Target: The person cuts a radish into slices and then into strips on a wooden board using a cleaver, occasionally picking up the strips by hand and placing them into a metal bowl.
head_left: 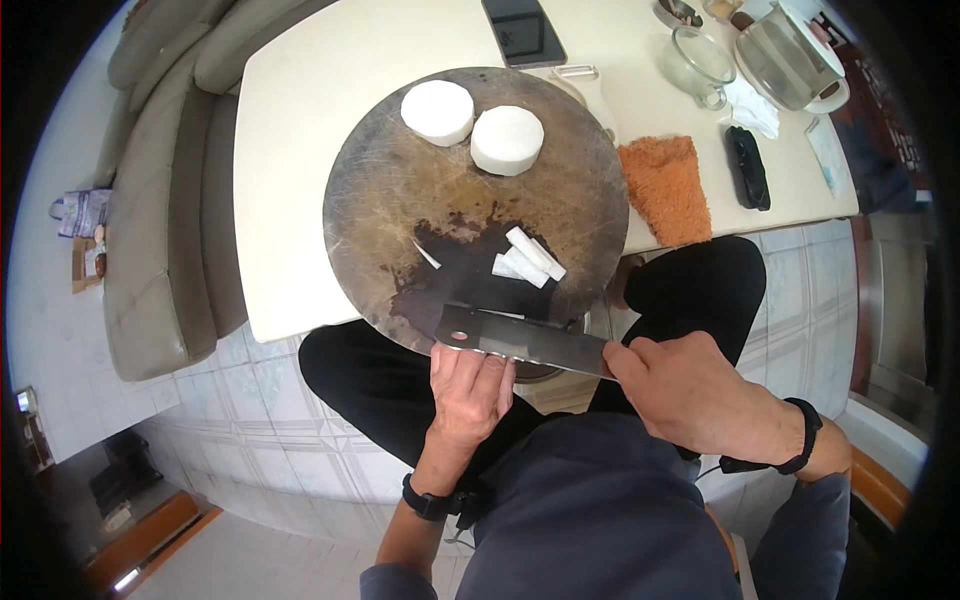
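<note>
My right hand is wrapped around the handle of a cleaver. Its wide blade lies across the near edge of a round wooden cutting board. Against the blade's near side is my left hand, fingers together and bent; the fingertips and whatever they grip are hidden. A sliver of white shows just past the blade. Several white radish sticks lie on the wet, dark part of the board, with a thin white sliver to their left. Farther back sit two thick radish rounds, side by side.
The board overhangs the front of a cream table. Right of it are a peeler, an orange cloth, a black case, a glass cup and a glass pitcher. A phone lies behind; a sofa stands left.
</note>
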`<action>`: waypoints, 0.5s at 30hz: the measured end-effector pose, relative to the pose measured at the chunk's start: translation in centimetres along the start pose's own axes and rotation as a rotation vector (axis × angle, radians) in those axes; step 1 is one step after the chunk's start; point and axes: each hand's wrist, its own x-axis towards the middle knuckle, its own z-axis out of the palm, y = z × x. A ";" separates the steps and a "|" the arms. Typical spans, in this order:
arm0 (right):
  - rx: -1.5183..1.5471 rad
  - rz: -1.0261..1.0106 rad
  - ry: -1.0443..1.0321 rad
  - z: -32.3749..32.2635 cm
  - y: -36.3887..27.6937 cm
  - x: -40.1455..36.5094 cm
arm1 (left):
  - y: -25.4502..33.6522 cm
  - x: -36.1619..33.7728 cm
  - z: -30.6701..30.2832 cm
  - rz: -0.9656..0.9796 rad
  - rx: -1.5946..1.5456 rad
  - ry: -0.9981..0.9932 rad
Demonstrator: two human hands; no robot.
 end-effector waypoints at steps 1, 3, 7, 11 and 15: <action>-0.010 -0.016 -0.006 -0.1 0.1 0.1 | 0.0 -0.1 0.1 -0.010 -0.006 0.006; -0.016 -0.028 -0.015 -0.7 0.3 0.5 | 0.1 -0.1 0.1 -0.022 -0.012 0.005; 0.032 -0.066 -0.051 -1.3 0.4 1.6 | -0.3 -0.3 0.4 -0.032 -0.027 0.021; 0.021 -0.148 0.049 -0.7 0.0 3.8 | -0.6 -0.7 0.7 -0.011 -0.009 0.028; 0.012 -0.188 0.133 0.0 -0.1 5.2 | -0.4 -0.3 0.9 -0.011 -0.002 0.068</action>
